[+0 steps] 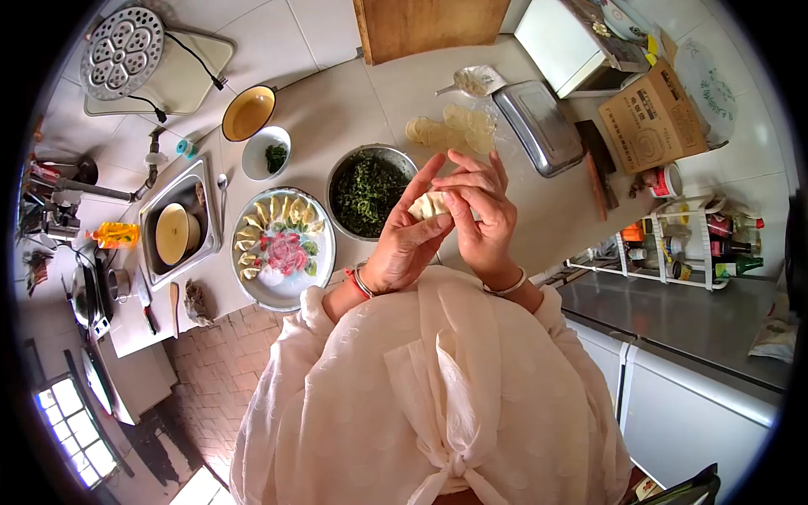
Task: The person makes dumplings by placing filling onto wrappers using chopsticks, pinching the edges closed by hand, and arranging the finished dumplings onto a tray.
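Both my hands meet in front of my chest around one dumpling (430, 205). My left hand (402, 240) grips it from the left, with the thumb along its lower edge. The fingers of my right hand (481, 215) pinch the dumpling's right side. Just left of my hands stands a metal bowl (333, 220) of chopped green filling (368, 192). Farther left, several folded dumplings (278, 210) line the upper and left part of a flower-patterned plate (286, 290). Beyond my fingers, round dough wrappers (454, 126) lie on the counter.
A sink (202, 244) holding a pot (177, 233) is at the left. A small bowl (252, 164) with greens and a yellow bowl (250, 114) stand behind the plate. Right of the wrappers are a metal tray (539, 126), a cleaver (596, 151) and a cardboard box (652, 118).
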`<state>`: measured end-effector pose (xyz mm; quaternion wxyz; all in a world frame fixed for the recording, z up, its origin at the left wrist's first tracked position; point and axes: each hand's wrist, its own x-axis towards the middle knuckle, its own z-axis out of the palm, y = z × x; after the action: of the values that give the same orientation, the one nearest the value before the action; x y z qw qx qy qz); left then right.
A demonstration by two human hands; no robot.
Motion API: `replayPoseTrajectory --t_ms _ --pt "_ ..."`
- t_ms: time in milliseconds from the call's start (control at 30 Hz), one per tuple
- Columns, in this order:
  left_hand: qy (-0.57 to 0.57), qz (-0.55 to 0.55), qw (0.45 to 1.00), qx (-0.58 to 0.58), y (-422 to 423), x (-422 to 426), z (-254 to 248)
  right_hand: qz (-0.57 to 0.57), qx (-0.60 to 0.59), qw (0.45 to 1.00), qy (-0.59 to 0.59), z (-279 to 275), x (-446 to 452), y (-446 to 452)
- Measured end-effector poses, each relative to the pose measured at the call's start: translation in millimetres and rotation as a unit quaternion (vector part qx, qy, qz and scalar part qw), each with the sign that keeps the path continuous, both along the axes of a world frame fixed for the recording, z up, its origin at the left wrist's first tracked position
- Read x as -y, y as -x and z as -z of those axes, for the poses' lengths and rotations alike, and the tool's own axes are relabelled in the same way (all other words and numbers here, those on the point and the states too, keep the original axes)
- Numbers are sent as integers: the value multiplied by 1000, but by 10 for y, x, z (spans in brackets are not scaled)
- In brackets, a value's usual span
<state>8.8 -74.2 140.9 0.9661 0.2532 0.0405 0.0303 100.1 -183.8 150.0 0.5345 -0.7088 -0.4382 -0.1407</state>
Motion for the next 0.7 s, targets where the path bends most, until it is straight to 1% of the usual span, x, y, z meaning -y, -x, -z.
replayPoseTrajectory --t_ms 133,233,300,400,467,533,633,700 --pt "16 4 1000 -3 3 9 12 -6 11 1000 -26 79 -15 -31" --pt "22 -6 1000 3 -8 -31 56 -14 26 1000 5 106 -10 -47" --pt "22 -18 999 21 -36 -70 39 -23 -59 995 -81 -4 -70 32" --pt "22 -32 998 54 -55 -135 -59 -30 -175 972 -151 -252 -29 47" --pt "25 -38 997 54 -59 -173 -56 -39 -224 966 -122 -258 122 -63" --pt "26 -38 997 63 -68 -202 -43 -57 -247 967 -39 -192 249 -209" --pt "24 -33 997 63 -81 -223 -8 -90 -229 969 9 -172 236 -247" --pt "19 -32 997 63 -84 -231 1 -94 -180 977 66 -275 179 -222"
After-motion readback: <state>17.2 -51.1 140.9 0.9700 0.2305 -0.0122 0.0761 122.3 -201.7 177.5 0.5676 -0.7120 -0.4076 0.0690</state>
